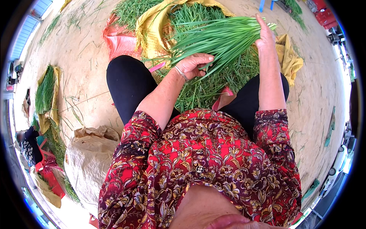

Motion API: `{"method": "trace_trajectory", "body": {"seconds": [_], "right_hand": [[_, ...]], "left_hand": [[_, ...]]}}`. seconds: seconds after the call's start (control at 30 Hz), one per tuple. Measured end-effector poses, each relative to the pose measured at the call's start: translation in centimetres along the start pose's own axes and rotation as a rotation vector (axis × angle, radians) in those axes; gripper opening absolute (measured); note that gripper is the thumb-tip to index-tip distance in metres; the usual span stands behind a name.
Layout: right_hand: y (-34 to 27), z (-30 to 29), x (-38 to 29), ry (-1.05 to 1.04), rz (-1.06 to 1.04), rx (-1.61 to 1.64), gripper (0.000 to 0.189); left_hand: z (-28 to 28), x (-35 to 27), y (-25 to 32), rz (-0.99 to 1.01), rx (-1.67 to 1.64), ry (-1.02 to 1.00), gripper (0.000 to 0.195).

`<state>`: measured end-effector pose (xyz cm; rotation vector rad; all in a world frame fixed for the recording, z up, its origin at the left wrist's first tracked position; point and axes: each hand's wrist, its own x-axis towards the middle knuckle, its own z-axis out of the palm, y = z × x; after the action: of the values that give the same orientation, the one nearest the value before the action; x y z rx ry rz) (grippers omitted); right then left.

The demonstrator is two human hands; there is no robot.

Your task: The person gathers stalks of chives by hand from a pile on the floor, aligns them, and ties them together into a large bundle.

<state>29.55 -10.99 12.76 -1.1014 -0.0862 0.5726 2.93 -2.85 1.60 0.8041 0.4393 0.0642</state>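
My right hand (266, 35) grips a large bunch of long flat green leaves, likely garlic chives (220, 34), by the pale stem ends. The blades fan out to the left over a heap of loose greens. At the lower leaf tips, my left hand (195, 65) has its fingers curled, with thumb and forefinger pinching some of the blades; a bracelet (181, 72) circles that wrist. Below both hands, between my knees, lies a pile of loose, tangled green leaves (197, 94). A yellow woven sack (153, 28) lies open behind the bunch, with more greens in it.
A pink-red woven sack (121, 43) lies beyond my left knee. Yellow sacking (288, 61) is at the right. To the left are a bulky pale sack (88, 160) and a green bundle (45, 91) on yellow sacking. Another person (30, 143) sits at the far left.
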Motion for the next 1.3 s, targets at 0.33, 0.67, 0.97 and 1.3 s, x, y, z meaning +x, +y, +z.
{"method": "trace_trajectory", "body": {"seconds": [0.33, 0.67, 0.97, 1.3], "right_hand": [[0.8, -0.2, 0.6, -0.051, 0.014, -0.005, 0.026], [1.7, -1.1, 1.6, -0.119, 0.01, 0.0, 0.03], [-0.5, 0.1, -0.6, -0.039, -0.177, -0.023, 0.033], [-9.4, -10.6, 5.8, -0.003, -0.252, 0.325, 0.03]], "left_hand": [[0.4, -0.3, 0.5, -0.045, 0.054, 0.042, 0.028], [0.3, 0.1, 0.2, -0.053, 0.05, 0.1, 0.024], [-2.5, 2.7, -1.5, 0.346, 0.456, 0.467, 0.008], [-8.0, 4.0, -10.0, -0.009, 1.108, 0.187, 0.018]]}}
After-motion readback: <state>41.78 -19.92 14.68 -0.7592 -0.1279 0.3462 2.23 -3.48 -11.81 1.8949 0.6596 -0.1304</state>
